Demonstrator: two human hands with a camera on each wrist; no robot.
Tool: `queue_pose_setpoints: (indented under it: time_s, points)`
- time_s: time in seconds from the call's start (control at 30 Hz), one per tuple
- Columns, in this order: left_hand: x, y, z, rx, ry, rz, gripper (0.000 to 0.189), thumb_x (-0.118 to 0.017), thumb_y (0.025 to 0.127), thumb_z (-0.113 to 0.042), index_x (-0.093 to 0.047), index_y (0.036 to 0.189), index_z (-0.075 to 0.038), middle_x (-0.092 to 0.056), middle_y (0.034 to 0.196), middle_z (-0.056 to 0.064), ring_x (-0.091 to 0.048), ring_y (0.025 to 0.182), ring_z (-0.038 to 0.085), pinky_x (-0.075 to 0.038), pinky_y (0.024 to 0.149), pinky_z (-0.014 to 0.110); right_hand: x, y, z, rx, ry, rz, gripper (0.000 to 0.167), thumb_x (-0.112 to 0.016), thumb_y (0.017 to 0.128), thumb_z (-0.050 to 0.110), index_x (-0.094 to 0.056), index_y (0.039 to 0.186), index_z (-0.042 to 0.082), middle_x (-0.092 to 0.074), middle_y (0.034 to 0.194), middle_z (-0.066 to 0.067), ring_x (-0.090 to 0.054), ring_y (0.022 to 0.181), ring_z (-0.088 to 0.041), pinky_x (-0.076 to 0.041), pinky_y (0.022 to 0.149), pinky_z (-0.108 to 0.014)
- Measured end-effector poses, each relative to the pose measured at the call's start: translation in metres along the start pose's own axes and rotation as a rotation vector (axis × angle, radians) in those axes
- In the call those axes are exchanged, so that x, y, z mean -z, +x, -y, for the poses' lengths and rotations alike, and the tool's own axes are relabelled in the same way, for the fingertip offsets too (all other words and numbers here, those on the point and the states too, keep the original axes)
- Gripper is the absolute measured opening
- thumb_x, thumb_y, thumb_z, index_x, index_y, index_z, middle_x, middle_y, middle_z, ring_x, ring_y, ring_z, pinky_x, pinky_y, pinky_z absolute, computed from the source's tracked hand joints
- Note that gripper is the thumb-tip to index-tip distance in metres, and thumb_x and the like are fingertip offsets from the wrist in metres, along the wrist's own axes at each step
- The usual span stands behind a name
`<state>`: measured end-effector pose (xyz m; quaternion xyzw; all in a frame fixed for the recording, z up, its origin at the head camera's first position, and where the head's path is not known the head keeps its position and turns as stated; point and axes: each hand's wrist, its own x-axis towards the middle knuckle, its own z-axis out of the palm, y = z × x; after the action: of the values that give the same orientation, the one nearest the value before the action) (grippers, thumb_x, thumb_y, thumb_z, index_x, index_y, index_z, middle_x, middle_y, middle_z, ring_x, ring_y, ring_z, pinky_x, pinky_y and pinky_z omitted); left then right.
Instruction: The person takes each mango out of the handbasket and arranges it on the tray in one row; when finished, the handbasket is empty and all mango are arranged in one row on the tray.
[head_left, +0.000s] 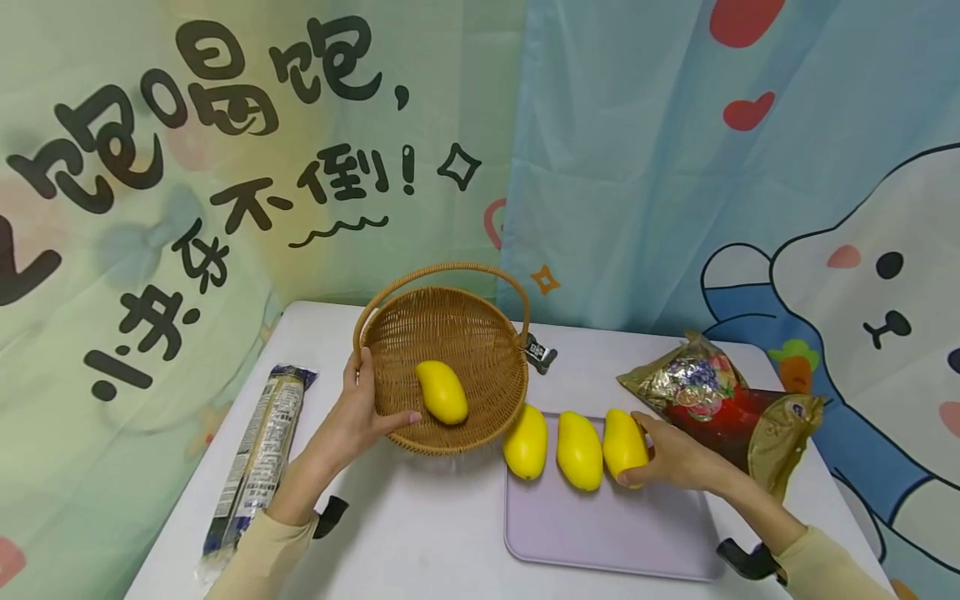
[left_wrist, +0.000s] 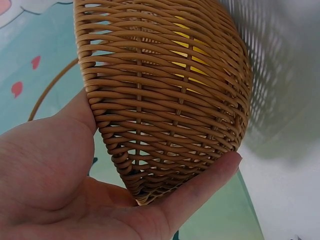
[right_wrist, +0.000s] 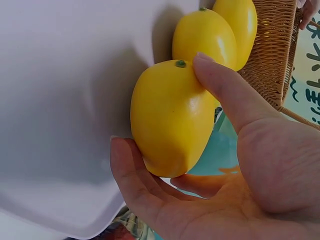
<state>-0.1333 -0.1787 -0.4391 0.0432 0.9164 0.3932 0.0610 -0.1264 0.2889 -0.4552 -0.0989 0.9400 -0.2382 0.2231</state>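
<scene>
My left hand (head_left: 358, 423) grips the wicker basket (head_left: 486, 367) by its left rim, thumb over the edge and fingers along the outside. The basket tilts so its inside faces me, and one yellow mango (head_left: 444, 395) lies in it. Three more mangoes form a row over the far part of the lilac tray (head_left: 600, 537). My right hand (head_left: 678, 454) holds the rightmost mango (right_wrist: 172, 117), thumb near its green stem spot and fingertips around the other end. To its left are the middle mango (head_left: 579, 452) and the left mango (head_left: 527, 443), which is right by the basket's rim.
A long plastic-wrapped packet (head_left: 258, 454) lies at the table's left. Behind the tray on the right is a gold and red foil bag (head_left: 723, 408). A small black wrapped piece (head_left: 540, 354) sits beside the basket. Printed curtains (head_left: 615, 167) hang behind the white table (head_left: 427, 533).
</scene>
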Motion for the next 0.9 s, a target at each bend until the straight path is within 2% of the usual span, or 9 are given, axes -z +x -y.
queue_pose_setpoints:
  time_s: [0.43, 0.6, 0.7, 0.9]
  points:
    - [0.0005, 0.0002, -0.0011, 0.009, -0.003, 0.005, 0.132, -0.081, 0.082, -0.050, 0.015, 0.160, -0.001, 0.017, 0.166, 0.026, -0.041, 0.140, 0.051, -0.043, 0.110, 0.056, -0.0066, 0.0019, -0.0027, 0.014, -0.015, -0.029, 0.112, -0.090, 0.072, 0.048, -0.035, 0.148, -0.013, -0.053, 0.141, -0.033, -0.060, 0.118, -0.042, -0.051, 0.097, -0.062]
    - [0.0007, -0.0002, -0.0012, 0.014, -0.003, 0.011, 0.132, -0.080, 0.083, -0.051, 0.015, 0.160, -0.002, 0.018, 0.166, 0.026, -0.041, 0.140, 0.050, -0.043, 0.109, 0.055, -0.0077, 0.0004, -0.0028, 0.019, -0.031, -0.034, 0.114, -0.088, 0.074, 0.049, -0.031, 0.150, -0.012, -0.052, 0.140, -0.033, -0.059, 0.119, -0.043, -0.052, 0.096, -0.060]
    - [0.0005, -0.0002, -0.0014, 0.012, -0.007, 0.015, 0.131, -0.080, 0.083, -0.050, 0.015, 0.159, -0.001, 0.018, 0.166, 0.026, -0.041, 0.140, 0.050, -0.043, 0.110, 0.055, -0.0073, -0.0013, -0.0021, 0.013, -0.025, -0.032, 0.116, -0.089, 0.074, 0.049, -0.028, 0.152, -0.012, -0.054, 0.138, -0.033, -0.061, 0.115, -0.040, -0.055, 0.092, -0.058]
    - [0.0004, -0.0002, -0.0017, 0.008, -0.001, 0.013, 0.131, -0.080, 0.083, -0.050, 0.015, 0.159, -0.001, 0.017, 0.166, 0.026, -0.043, 0.138, 0.050, -0.045, 0.108, 0.054, -0.0073, -0.0022, -0.0018, -0.004, 0.008, -0.024, 0.117, -0.089, 0.074, 0.049, -0.026, 0.153, -0.009, -0.055, 0.134, -0.032, -0.064, 0.100, -0.027, -0.058, 0.086, -0.050]
